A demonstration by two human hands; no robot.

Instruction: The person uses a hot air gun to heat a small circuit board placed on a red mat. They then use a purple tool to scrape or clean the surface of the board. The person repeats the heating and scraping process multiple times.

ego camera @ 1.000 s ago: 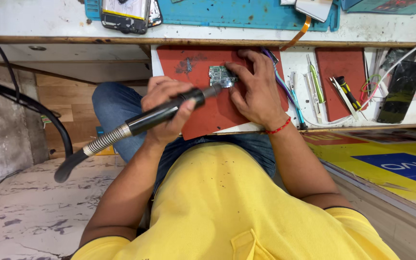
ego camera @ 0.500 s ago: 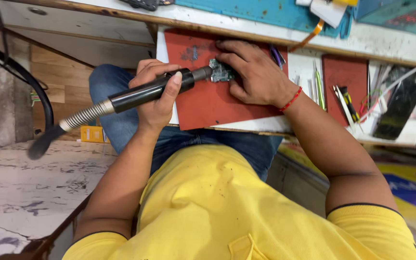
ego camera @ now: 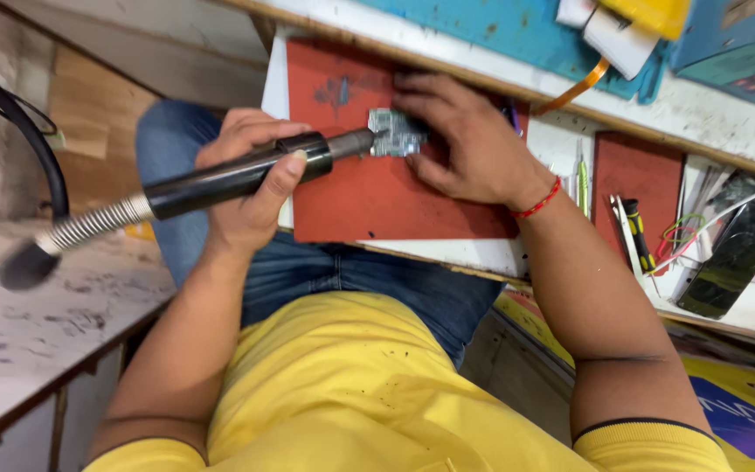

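My left hand grips a black hot-air tool handle with a coiled metal hose at its rear. Its metal nozzle points at a small silvery circuit board lying on a red work mat. My right hand, with a red thread around its wrist, presses its fingers on the board's right side and holds it flat on the mat. The mat rests on a white pull-out tray under the bench edge.
A second red mat lies to the right beside tweezers, a screwdriver, coloured wires and a black phone. A blue mat covers the bench top. A black hose curves at left over a marbled floor.
The view has tilted and moved closer. The nozzle stays at the board's left edge, and my right hand keeps holding the board down.
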